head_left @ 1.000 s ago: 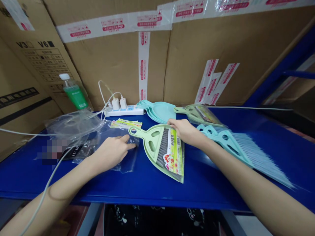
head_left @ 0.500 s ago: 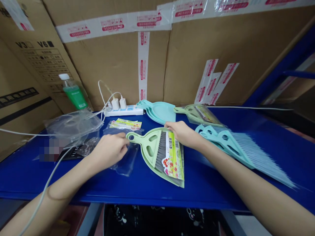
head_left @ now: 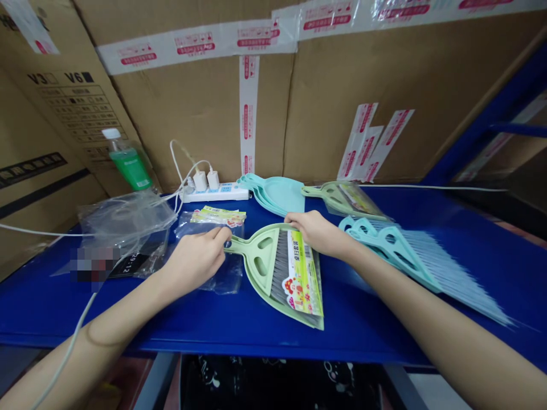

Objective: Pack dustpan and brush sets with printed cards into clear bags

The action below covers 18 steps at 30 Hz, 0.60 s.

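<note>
A light green dustpan [head_left: 264, 263] with a grey brush and a colourful label card [head_left: 301, 274] in it lies on the blue table [head_left: 367, 319]. My left hand [head_left: 197, 257] is closed at the end of the dustpan's handle, over a clear plastic bag [head_left: 225, 274] lying flat on the table. My right hand [head_left: 315, 230] grips the dustpan's far rim, fingers curled over it.
Behind are a stack of teal dustpans [head_left: 273, 192], a bagged green dustpan set [head_left: 345, 197] and teal brushes [head_left: 410, 254] at the right. A pile of clear bags [head_left: 126, 217], label cards [head_left: 219, 215], a power strip [head_left: 215, 192] and a green bottle [head_left: 126, 160] stand left, before cardboard boxes [head_left: 192, 108].
The dustpan has swung slightly, its handle shifting left. My left hand moved from the flat plastic bag up to the handle's end. My right hand stayed on the rim.
</note>
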Each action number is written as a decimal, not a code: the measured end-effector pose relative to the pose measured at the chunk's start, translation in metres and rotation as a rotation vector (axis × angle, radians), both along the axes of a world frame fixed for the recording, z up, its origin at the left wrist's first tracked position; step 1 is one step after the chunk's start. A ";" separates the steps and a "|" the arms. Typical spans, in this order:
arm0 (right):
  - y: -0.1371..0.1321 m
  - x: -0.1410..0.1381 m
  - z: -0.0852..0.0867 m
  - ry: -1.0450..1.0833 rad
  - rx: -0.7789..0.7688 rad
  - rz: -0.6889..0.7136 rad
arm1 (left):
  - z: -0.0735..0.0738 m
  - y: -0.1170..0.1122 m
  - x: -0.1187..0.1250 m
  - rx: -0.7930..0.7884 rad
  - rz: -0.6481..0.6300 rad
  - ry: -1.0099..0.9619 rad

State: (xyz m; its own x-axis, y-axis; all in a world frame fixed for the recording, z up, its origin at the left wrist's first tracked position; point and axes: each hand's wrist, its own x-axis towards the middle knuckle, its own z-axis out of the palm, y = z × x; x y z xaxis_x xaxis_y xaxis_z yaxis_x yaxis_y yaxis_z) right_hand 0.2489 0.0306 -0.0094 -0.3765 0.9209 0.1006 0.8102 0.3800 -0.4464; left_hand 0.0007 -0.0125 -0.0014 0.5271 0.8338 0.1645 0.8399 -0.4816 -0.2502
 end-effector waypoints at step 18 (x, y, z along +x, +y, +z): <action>-0.004 0.002 0.004 -0.032 -0.004 -0.009 | -0.005 -0.002 0.002 0.070 -0.144 -0.065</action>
State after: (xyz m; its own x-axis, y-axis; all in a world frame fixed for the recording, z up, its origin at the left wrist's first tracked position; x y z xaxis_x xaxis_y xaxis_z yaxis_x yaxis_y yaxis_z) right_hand 0.2510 0.0262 -0.0054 -0.3714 0.9246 0.0845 0.8274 0.3710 -0.4216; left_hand 0.0024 -0.0145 -0.0063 0.6266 0.7357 0.2573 0.7790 -0.5813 -0.2351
